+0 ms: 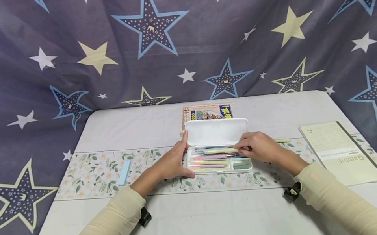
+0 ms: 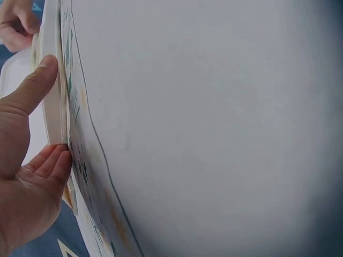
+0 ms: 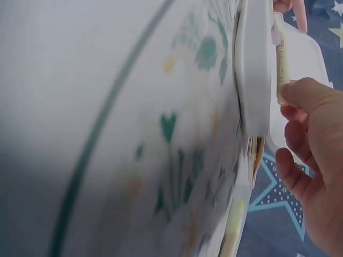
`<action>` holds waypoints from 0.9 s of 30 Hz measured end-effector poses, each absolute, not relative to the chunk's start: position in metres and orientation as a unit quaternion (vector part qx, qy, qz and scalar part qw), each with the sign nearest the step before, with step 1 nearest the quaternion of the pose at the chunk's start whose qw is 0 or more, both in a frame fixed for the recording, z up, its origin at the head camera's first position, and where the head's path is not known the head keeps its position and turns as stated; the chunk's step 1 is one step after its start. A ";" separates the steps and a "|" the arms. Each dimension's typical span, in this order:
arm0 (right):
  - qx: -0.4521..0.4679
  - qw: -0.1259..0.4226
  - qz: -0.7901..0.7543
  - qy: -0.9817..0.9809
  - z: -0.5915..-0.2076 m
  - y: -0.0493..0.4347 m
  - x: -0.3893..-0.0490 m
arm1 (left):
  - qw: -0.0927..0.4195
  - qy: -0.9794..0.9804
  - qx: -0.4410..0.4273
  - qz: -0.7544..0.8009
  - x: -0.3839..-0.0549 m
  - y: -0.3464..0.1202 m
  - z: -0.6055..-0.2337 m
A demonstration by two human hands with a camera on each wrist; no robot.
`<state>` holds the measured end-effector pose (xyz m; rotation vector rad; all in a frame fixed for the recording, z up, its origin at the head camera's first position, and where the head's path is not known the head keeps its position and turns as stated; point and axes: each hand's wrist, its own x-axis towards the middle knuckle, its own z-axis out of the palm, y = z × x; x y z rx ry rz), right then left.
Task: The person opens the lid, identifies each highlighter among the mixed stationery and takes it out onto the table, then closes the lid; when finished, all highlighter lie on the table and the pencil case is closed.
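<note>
A white pencil case (image 1: 217, 131) lies on the table with its lid raised at the back. Several pens (image 1: 210, 164) in pink, purple and yellow tones fill it, and a grey-green block (image 1: 241, 165) sits in its right front corner. My left hand (image 1: 171, 162) grips the case's left end, the thumb (image 2: 40, 80) against the front wall and the fingers round the end. Over the right part of the case, my right hand (image 1: 259, 148) pinches one end of a pale yellow pen (image 3: 283, 61) between thumb and finger. That pen lies lengthwise over the case.
A light blue strip (image 1: 124, 172) lies left on the floral runner (image 1: 88, 174). Behind the case is a printed booklet (image 1: 188, 113). A cream "Gambit" notepad (image 1: 343, 152) lies at the right, and a yellow-green stick-like thing (image 1: 282, 141) shows beyond my right hand.
</note>
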<state>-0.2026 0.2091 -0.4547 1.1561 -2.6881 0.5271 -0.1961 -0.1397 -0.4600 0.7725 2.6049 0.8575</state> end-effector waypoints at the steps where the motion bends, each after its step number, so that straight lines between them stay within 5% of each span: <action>1: 0.384 0.085 0.179 -0.902 -0.455 0.212 -0.202 | 0.146 0.905 0.268 0.297 -0.196 -0.140 -0.460; 27: 0.329 0.150 0.196 -0.912 -0.456 0.297 -0.186 | 0.144 0.907 0.266 0.294 -0.196 -0.140 -0.462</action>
